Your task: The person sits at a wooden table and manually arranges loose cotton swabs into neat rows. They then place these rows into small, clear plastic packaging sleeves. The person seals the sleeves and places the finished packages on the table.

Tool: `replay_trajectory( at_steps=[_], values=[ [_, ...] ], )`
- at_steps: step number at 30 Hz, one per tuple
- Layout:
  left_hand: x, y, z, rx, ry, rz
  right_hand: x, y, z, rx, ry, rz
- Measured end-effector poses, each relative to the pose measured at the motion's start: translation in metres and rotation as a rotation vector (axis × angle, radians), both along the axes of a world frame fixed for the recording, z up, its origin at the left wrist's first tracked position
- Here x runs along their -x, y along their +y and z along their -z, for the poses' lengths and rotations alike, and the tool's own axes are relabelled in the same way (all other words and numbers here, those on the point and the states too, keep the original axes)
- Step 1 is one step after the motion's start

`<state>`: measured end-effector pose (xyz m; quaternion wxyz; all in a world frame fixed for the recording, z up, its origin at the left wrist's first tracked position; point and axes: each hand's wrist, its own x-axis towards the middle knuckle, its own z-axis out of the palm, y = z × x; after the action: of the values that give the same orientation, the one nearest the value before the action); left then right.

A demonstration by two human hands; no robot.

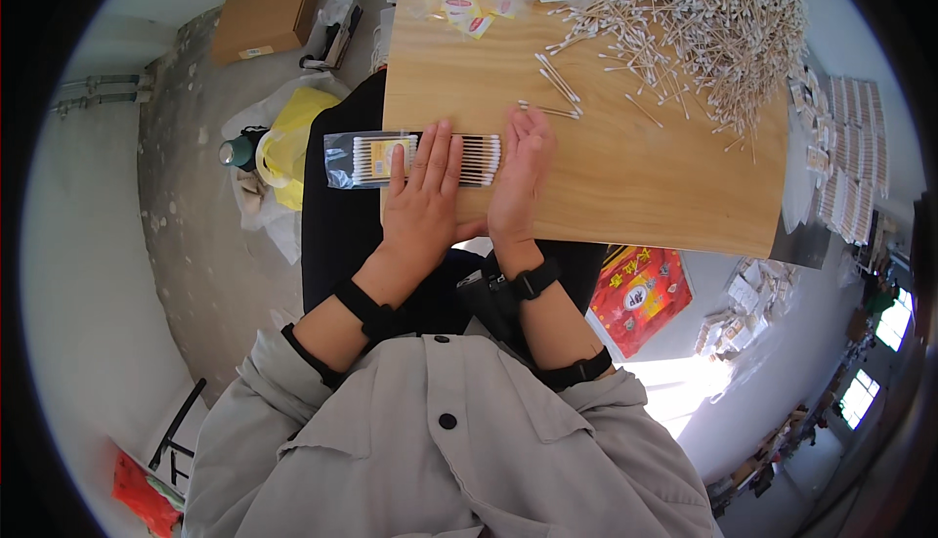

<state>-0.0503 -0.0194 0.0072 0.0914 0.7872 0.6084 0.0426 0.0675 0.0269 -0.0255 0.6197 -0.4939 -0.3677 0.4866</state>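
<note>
Swab packet (374, 161) is lying over the left edge of the table (625, 186), partly under the flat, outstretched left hand (420, 204). Right hand (519, 176) is hovering around the packet's right end, can't tell if it's gripping anything.

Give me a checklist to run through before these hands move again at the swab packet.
1. Left hand on the swab packet: ok, laid across it with fingers extended.
2. Packet wholly on the table: not ok, its left end juts past the table's left edge.
3. Row of swabs lined up: ok, side by side where visible.
4. Right hand touching the row's right end: cannot tell, it is right beside it.
5. Loose swabs well clear of the right fingertips: not ok, they lie right there.
</note>
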Motion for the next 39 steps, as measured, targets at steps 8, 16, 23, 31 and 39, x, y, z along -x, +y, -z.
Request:
replay_trajectory(
  at_steps=[8,16,23,31,39],
  values=[
    [-0.003,-0.001,0.003,-0.025,-0.114,-0.04,0.005,-0.001,-0.007,-0.027,-0.187,-0.15],
    [-0.002,-0.002,0.005,-0.042,-0.183,-0.046,0.014,0.0,-0.006,-0.022,-0.084,-0.061],
    [-0.002,-0.003,0.007,-0.069,-0.202,-0.052,0.004,0.004,0.002,0.009,-0.068,-0.144],
    [-0.002,-0.005,0.007,-0.052,-0.169,-0.072,-0.006,0.015,-0.029,-0.062,-1.09,0.035],
    [-0.003,-0.005,0.003,-0.02,-0.158,-0.072,0.004,0.026,-0.006,-0.272,-1.396,0.006]
  ],
)
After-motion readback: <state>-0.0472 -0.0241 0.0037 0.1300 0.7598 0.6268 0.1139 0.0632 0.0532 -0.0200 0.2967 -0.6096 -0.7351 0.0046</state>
